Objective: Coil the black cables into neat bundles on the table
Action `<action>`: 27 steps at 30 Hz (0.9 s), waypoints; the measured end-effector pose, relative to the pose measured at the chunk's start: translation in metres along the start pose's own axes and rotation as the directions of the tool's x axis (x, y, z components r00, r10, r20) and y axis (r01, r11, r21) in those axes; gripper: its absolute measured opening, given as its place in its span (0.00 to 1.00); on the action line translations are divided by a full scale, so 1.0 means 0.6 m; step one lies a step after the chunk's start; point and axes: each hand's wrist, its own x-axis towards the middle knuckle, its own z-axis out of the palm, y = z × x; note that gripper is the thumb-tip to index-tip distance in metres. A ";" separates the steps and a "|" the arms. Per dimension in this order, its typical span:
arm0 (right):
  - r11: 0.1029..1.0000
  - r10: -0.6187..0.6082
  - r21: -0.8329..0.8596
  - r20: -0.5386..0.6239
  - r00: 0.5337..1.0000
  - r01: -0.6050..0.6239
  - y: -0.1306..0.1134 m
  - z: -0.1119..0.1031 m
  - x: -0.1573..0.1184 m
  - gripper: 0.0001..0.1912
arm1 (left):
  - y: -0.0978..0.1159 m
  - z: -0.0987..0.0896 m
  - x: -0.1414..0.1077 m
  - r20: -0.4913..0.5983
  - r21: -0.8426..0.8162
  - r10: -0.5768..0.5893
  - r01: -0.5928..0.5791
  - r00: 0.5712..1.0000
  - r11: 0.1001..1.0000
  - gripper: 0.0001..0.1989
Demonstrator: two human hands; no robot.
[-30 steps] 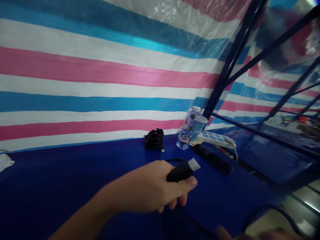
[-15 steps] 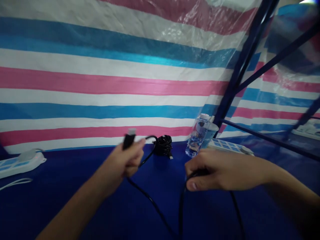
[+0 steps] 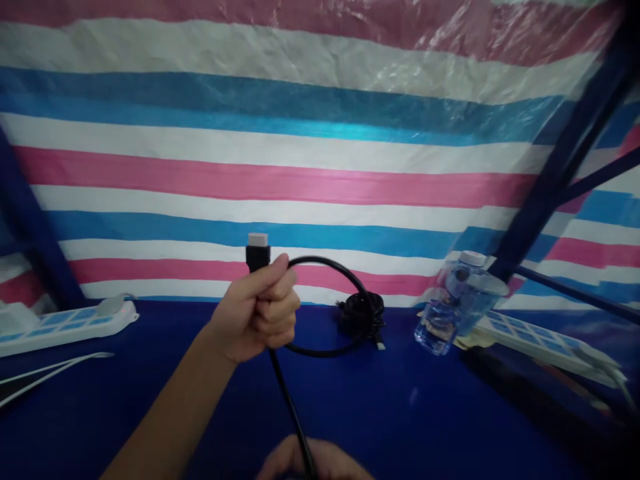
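My left hand [image 3: 263, 310], fingers closed, grips a black HDMI cable [image 3: 327, 260] just below its plug. The plug [image 3: 258, 252] points up with its metal end bare. From the fist one loop of cable bows out to the right, and another length runs down toward me. At the bottom edge my right hand [image 3: 320, 460] is partly cut off, with the cable passing over it; its fingers look curled around the cable. Behind the loop, a coiled black cable [image 3: 357, 313] with its own plug lies on the blue table [image 3: 380, 400].
A water bottle [image 3: 443, 310] and a clear plastic cup [image 3: 483, 300] stand at the right. White power strips [image 3: 545, 343] lie at both sides, with a white cord [image 3: 60, 367] at the left. Striped plastic sheeting [image 3: 300, 180] and a blue metal post [image 3: 555, 180] rise behind.
My right hand has moved down and left to the bottom edge. The cable now forms a round loop beside my left hand. The view has turned left.
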 end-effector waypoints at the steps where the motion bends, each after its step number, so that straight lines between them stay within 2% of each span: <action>1: 0.998 0.059 -0.028 -0.023 0.998 -0.060 -0.010 -0.016 -0.006 0.16 | 0.007 -0.003 -0.008 0.063 0.109 -0.094 0.087 0.994 0.990 0.27; 2: 0.989 0.129 -0.062 -0.074 0.989 -0.134 -0.024 -0.038 -0.017 0.12 | 0.016 -0.004 -0.017 0.124 0.233 -0.186 0.154 0.975 0.960 0.27; 3: 0.982 0.170 -0.041 -0.215 0.962 -0.182 -0.042 -0.062 -0.032 0.10 | 0.026 -0.002 -0.025 0.176 0.351 -0.267 0.193 0.948 0.916 0.26; 4: 0.980 0.178 -0.018 -0.369 0.912 -0.199 -0.062 -0.086 -0.047 0.08 | 0.035 0.001 -0.031 0.216 0.456 -0.333 0.207 0.918 0.866 0.25; 5: 0.968 0.219 -0.025 -0.389 0.895 -0.248 -0.084 -0.107 -0.063 0.07 | 0.042 0.007 -0.034 0.245 0.544 -0.390 0.207 0.888 0.813 0.23; 6: 0.952 0.247 -0.084 -0.361 0.899 -0.295 -0.105 -0.123 -0.077 0.10 | 0.045 0.014 -0.033 0.264 0.615 -0.440 0.201 0.858 0.762 0.22; 7: 0.943 0.222 -0.164 -0.344 0.912 -0.291 -0.125 -0.133 -0.089 0.12 | 0.044 0.021 -0.030 0.268 0.677 -0.474 0.186 0.838 0.712 0.22; 8: 0.936 0.180 -0.220 -0.375 0.909 -0.276 -0.144 -0.137 -0.098 0.14 | 0.038 0.029 -0.024 0.257 0.742 -0.499 0.162 0.828 0.650 0.21; 9: 0.929 0.123 -0.271 -0.412 0.903 -0.251 -0.161 -0.134 -0.103 0.14 | 0.028 0.037 -0.016 0.224 0.796 -0.499 0.138 0.837 0.589 0.21; 11: 0.922 -0.007 -0.340 -0.499 0.867 -0.188 -0.187 -0.117 -0.103 0.15 | -0.001 0.050 0.003 0.125 0.837 -0.398 0.119 0.909 0.533 0.20; 13: 0.911 -0.118 -0.395 -0.527 0.841 -0.120 -0.201 -0.092 -0.091 0.15 | -0.032 0.060 0.020 0.007 0.788 -0.234 0.138 0.972 0.600 0.21; 14: 0.896 -0.182 -0.438 -0.509 0.842 -0.072 -0.204 -0.080 -0.082 0.16 | -0.046 0.063 0.028 -0.062 0.734 -0.158 0.152 0.985 0.662 0.22; 15: 0.865 -0.267 -0.502 -0.478 0.837 -0.011 -0.204 -0.068 -0.072 0.16 | -0.057 0.066 0.034 -0.134 0.675 -0.091 0.158 0.987 0.721 0.23; 16: 0.823 -0.368 -0.566 -0.454 0.812 0.057 -0.201 -0.057 -0.063 0.15 | -0.066 0.067 0.039 -0.204 0.616 -0.042 0.161 0.978 0.771 0.24; 17: 0.768 -0.469 -0.631 -0.435 0.769 0.111 -0.196 -0.046 -0.054 0.12 | -0.072 0.067 0.043 -0.275 0.559 -0.003 0.162 0.961 0.813 0.24; 19: 0.666 -0.582 -0.735 -0.405 0.705 0.127 -0.179 -0.024 -0.037 0.10 | -0.077 0.066 0.048 -0.389 0.443 0.037 0.152 0.920 0.884 0.23; 21: 0.642 -0.585 -0.756 -0.373 0.720 0.129 -0.153 -0.002 -0.022 0.19 | -0.073 0.061 0.050 -0.475 0.306 0.007 0.157 0.880 0.939 0.20; 22: 0.674 -0.567 -0.721 -0.365 0.739 0.161 -0.137 0.008 -0.014 0.24 | -0.067 0.057 0.050 -0.508 0.241 0.003 0.138 0.861 0.961 0.19; 24: 0.787 -0.499 -0.567 -0.357 0.790 0.241 -0.097 0.023 0.001 0.30 | -0.048 0.047 0.047 -0.557 0.125 0.051 0.024 0.829 0.992 0.19; 26: 0.873 -0.412 -0.412 -0.333 0.848 0.263 -0.048 0.030 0.017 0.27 | -0.022 0.036 0.039 -0.557 -0.031 0.083 -0.121 0.826 0.992 0.20; 27: 0.888 -0.368 -0.397 -0.315 0.875 0.231 -0.021 0.032 0.025 0.22 | -0.009 0.032 0.033 -0.526 -0.129 0.064 -0.154 0.848 0.980 0.20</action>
